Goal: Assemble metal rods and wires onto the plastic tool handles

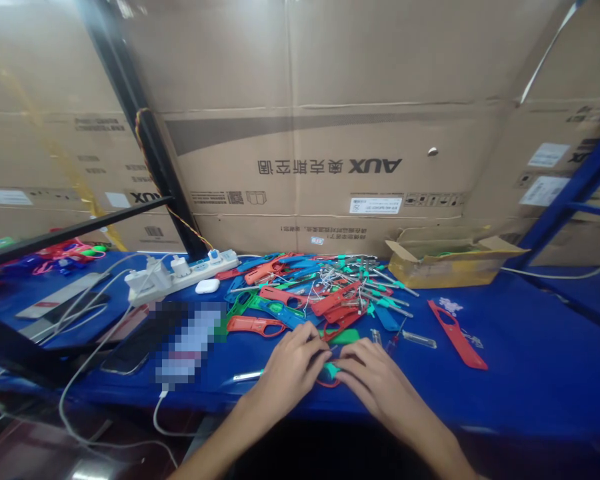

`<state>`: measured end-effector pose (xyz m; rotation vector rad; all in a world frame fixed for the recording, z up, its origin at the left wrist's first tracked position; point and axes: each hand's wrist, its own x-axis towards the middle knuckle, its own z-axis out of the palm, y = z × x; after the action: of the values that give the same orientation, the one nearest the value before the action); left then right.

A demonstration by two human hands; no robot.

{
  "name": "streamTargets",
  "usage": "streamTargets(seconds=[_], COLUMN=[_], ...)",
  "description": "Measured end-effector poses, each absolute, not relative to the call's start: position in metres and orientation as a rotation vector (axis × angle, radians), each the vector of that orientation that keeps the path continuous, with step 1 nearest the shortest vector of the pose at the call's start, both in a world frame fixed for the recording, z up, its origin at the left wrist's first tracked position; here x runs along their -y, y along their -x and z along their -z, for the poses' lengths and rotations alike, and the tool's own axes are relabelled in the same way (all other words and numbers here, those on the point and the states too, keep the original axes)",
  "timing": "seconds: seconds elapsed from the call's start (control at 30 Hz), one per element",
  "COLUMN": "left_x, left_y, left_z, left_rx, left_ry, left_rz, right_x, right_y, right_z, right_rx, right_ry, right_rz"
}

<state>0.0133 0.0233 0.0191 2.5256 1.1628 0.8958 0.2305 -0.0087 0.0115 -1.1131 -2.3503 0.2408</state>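
Close to the table's front edge, my left hand [296,363] and my right hand [373,375] are bent around a partly built long-nosed lighter [333,371]. Its green inner piece and some red plastic show between my fingers. A metal lighter tube [249,377] sticks out to the left from under my left hand. My fingers hide most of the parts. Just beyond my hands lies a heap of red, blue and green lighter handle shells [280,301]. Several metal tubes with green ends [380,290] are mixed with white wires on the heap's right side.
A lone red handle shell [461,341] lies at right by small clear pieces [450,305]. Behind it stands an open carton [445,263]. Phones [139,340], a white earbud case [207,286], cables and a power strip [197,272] lie at left. Cardboard [330,80] walls the back.
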Motion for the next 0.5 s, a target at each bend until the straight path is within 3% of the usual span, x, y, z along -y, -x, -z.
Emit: streamTargets(seconds=[0.23, 0.5], left_x=[-0.028, -0.025], left_y=[-0.003, -0.001], left_z=[-0.019, -0.010], left_rx=[-1.237, -1.237], left_ry=[-2.405, -2.757], left_rz=[-0.956, -0.846], right_x=[0.009, 0.009], right_y=[-0.231, -0.231], right_z=[-0.009, -0.010], right_rx=[2.340, 2.357], right_ry=[1.124, 1.117], right_rz=[-0.251, -0.240])
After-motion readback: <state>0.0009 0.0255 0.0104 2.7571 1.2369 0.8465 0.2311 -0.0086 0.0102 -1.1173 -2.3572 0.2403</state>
